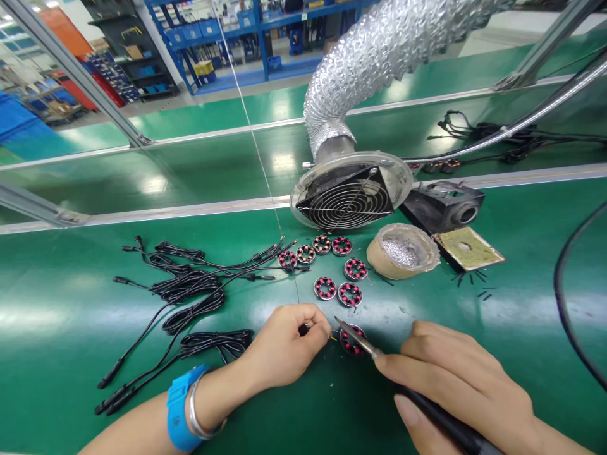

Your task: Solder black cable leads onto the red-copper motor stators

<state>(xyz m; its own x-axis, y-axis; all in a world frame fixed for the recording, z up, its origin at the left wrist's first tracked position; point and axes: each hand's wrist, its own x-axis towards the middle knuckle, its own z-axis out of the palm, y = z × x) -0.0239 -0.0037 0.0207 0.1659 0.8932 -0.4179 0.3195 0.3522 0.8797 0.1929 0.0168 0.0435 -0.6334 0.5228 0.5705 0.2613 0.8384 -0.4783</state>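
Observation:
My right hand (467, 376) is closed round the black handle of a soldering iron (434, 411). The iron's metal tip points left, over a small ring of red wire coils (348, 341) lying on the green bench. My left hand (291, 347) pinches a black cable, mostly hidden by the fingers; a thin yellow wire end (332, 338) pokes out close to the iron's tip. Beyond both hands lie several more coil rings (349, 294), some red and some copper-coloured. A thin strand of wire (256, 142) hangs from above and runs down behind my left hand.
Coiled black cables (190, 287) lie on the left. A round tub of silvery material (403, 253) stands behind the rings, beside an iron stand (446, 205) with a yellowish sponge (467, 248). A fume extractor hood (351, 193) on a foil duct (379, 57) hangs over the back.

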